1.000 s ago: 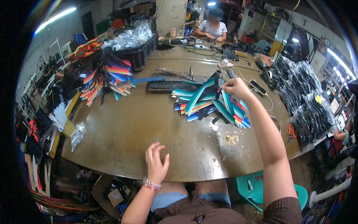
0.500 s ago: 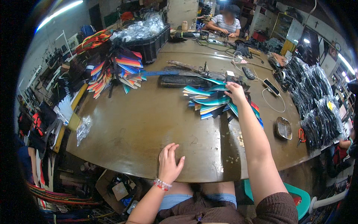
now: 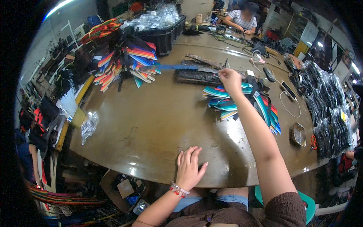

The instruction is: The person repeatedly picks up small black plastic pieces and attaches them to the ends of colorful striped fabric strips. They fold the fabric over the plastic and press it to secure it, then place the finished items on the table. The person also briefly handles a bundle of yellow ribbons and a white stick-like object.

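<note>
My right hand (image 3: 230, 80) reaches far across the table, thumb and fingers pinched together beside a dark, rough block (image 3: 194, 77). Whatever is in the pinch is too small to make out. Just below that hand, partly covered by my forearm, lies a fanned bundle of striped strips (image 3: 223, 103) in teal, blue, white and red, crossed by a black band. A long flat blue bar (image 3: 177, 67) with a greyish end stretches over the block toward my fingertips. My left hand (image 3: 190, 166) rests flat near the table's front edge, fingers spread, holding nothing.
Another striped bundle (image 3: 140, 60) lies at the left, before a black crate (image 3: 164, 41) of clear plastic. On the right are a metal dish (image 3: 299, 134), orange-handled scissors (image 3: 313, 142), a cabled phone (image 3: 289, 90) and plastic-wrapped black goods (image 3: 325, 98). A person (image 3: 242, 20) sits opposite.
My right hand has left the teal strip ends and moved up to the dark block. The strips have settled lower. My view has shifted left; my left hand still lies on the table.
</note>
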A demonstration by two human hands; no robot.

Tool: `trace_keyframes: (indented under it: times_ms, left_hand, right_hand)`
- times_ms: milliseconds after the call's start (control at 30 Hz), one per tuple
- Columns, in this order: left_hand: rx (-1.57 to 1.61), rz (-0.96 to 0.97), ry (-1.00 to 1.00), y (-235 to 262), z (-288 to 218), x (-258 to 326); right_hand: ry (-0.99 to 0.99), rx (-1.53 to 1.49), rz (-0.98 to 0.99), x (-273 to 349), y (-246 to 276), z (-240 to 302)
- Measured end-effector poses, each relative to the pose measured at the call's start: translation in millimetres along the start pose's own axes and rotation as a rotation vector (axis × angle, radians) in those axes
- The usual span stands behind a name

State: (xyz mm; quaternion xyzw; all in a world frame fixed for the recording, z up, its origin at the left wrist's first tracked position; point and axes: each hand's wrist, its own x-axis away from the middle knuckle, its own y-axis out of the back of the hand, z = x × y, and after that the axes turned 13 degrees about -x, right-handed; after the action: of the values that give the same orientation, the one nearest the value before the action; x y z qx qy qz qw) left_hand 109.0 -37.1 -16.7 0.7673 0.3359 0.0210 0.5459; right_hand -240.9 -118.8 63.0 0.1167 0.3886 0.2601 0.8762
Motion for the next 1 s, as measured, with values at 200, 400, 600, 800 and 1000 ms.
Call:
trace_keyframes:
  times_ms: [200,400,600,800,1000]
  left_hand:
    - [0.065,-0.021,0.019,1.7,4.6,-1.4]
    - [0.048,0.005,0.021,1.6,3.0,-2.9]
    - [0.150,-0.075,0.012,-4.8,8.5,2.1]
    - [0.556,-0.276,0.147,35.1,11.2,14.7]
    - [-0.349,-1.332,0.299,202.6,67.8,169.2]
  right_hand:
    - [0.000,0.432,0.118,-20.1,-67.9,-24.9]
    - [-0.070,0.310,0.158,-20.2,-84.1,-45.6]
    - [-0.048,0.279,0.173,-9.5,-60.2,-18.1]
    - [0.187,0.050,0.501,98.8,-38.9,107.6]
    - [0.461,-0.039,1.050,265.4,-48.8,191.4]
